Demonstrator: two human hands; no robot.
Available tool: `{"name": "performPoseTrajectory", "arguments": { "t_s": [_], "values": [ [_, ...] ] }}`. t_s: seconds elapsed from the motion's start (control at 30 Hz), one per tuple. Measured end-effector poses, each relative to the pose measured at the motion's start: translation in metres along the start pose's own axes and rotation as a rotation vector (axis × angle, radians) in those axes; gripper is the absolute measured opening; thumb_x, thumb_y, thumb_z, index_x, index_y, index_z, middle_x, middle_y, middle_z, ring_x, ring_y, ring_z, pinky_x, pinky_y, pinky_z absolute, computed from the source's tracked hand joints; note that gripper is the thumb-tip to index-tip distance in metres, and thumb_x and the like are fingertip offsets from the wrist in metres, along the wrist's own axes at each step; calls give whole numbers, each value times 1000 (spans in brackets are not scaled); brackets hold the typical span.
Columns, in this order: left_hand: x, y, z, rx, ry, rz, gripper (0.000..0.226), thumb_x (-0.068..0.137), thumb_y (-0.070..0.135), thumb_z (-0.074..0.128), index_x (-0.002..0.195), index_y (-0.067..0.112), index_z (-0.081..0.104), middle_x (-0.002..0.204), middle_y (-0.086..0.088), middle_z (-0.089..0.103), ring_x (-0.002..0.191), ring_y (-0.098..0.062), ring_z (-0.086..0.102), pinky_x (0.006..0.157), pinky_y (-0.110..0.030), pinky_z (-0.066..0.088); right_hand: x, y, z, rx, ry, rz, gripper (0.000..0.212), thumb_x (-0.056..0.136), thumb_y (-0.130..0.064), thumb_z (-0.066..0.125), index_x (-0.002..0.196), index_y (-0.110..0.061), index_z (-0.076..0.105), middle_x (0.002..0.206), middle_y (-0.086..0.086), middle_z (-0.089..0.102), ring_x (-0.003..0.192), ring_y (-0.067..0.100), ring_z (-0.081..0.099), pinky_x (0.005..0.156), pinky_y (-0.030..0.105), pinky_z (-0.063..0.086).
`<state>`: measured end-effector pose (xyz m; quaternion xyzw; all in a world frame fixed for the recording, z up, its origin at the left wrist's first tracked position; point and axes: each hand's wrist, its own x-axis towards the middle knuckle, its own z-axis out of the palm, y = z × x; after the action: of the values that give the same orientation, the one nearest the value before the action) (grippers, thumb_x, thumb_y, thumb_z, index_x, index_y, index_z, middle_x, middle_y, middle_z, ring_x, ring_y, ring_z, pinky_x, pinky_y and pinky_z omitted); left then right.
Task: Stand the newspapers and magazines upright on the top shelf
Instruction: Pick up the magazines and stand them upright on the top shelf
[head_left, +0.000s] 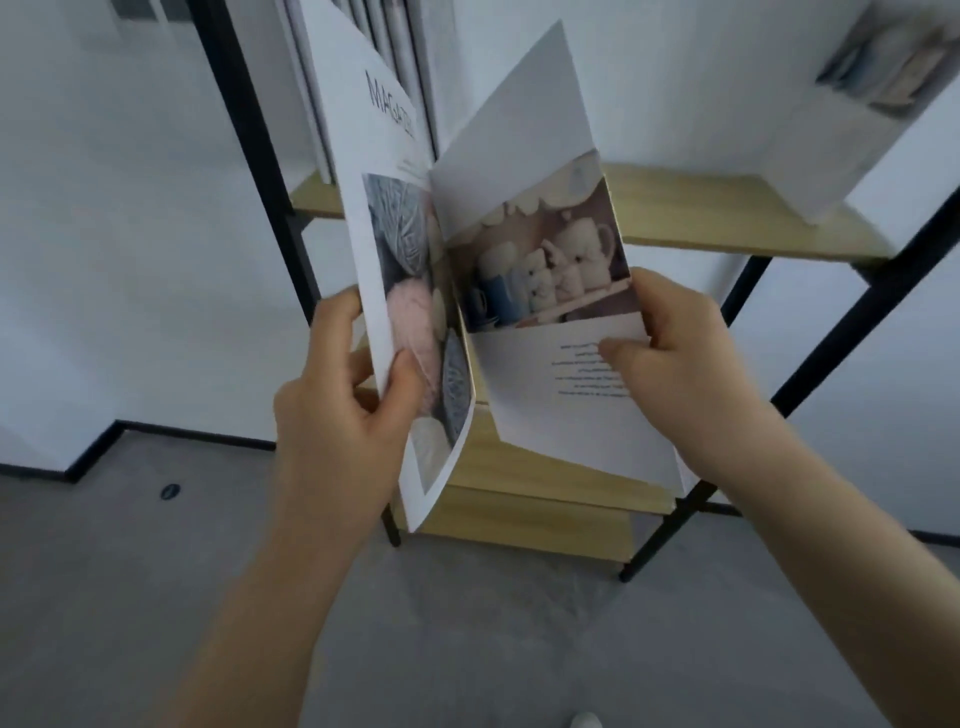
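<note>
I hold two magazines in front of a wooden shelf unit. My left hand (343, 400) grips the lower edge of a white magazine (374, 171) with yarn balls pictured on its cover. My right hand (675, 353) grips a second magazine (530, 208) showing cream jugs and mugs. The two overlap along their inner edges. Behind them, several papers (363, 31) stand upright at the left end of the top shelf (717, 218). Another magazine (857, 119) stands tilted at the shelf's right end.
The shelf unit has a black metal frame (249, 130) and lower wooden boards (545, 499). White walls lie behind it. Grey floor (130, 597) spreads below, with a small round floor fitting (170, 491) to the left.
</note>
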<state>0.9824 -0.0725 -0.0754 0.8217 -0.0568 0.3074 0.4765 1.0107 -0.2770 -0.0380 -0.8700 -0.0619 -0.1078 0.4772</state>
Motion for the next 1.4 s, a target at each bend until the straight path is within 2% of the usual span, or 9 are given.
{"name": "performPoseTrajectory", "arguments": {
  "t_s": [0.2,0.43,0.57,0.77,0.9,1.0,1.1,1.23,1.4],
  "values": [
    [53,37,47,-45,1,176,31,93,9,57,119,21,47,57,-2,52,44,-22,48,36,-23,34,33,0,-56,35,165,-69,31,86,9,45,99,-15,61,89,-1,69,86,21,63,75,49,54],
    [119,75,151,-50,80,288,32,91,6,58,122,9,50,53,13,45,47,-12,48,40,-14,31,101,34,-139,84,310,-129,29,86,10,45,98,-12,60,89,3,69,86,24,61,75,56,52],
    [155,89,219,-54,121,299,33,92,9,57,122,16,47,54,4,48,47,-15,47,42,-12,31,146,63,-183,115,370,-152,38,88,7,47,93,-29,59,86,-17,67,81,-1,62,72,35,56],
    [184,91,311,-69,159,269,32,91,6,57,122,12,49,54,9,45,49,-15,47,42,-17,33,202,120,-219,120,444,-142,38,93,3,45,120,-21,55,108,-19,61,97,-12,54,70,2,48],
    [195,84,352,-93,123,221,36,93,10,56,122,28,44,65,-2,56,54,-22,51,48,-35,41,228,152,-222,181,537,-83,35,94,4,44,120,-19,52,107,-12,62,97,0,58,73,9,52],
    [201,79,371,-59,120,210,33,94,12,57,122,26,46,57,7,46,54,-15,49,46,-22,39,241,170,-221,201,558,-29,34,97,1,42,123,-20,48,102,-22,56,95,0,55,70,7,51],
    [205,75,383,-17,102,203,32,94,12,57,125,18,51,55,17,36,51,0,48,49,-9,35,247,185,-216,196,573,21,30,99,-4,40,124,-21,44,106,-19,52,103,2,47,84,20,51],
    [209,68,394,33,57,188,34,92,13,60,125,14,52,56,16,32,42,-3,38,47,-13,26,254,204,-206,108,682,55,33,98,-4,41,126,-22,41,120,-9,47,111,5,43,95,35,51],
    [212,65,398,60,-15,187,37,90,13,63,125,11,52,52,19,30,39,-1,35,45,-9,24,260,210,-192,10,778,26,40,96,1,41,134,-12,39,128,-5,34,114,6,39,100,39,48]
  ]
}}
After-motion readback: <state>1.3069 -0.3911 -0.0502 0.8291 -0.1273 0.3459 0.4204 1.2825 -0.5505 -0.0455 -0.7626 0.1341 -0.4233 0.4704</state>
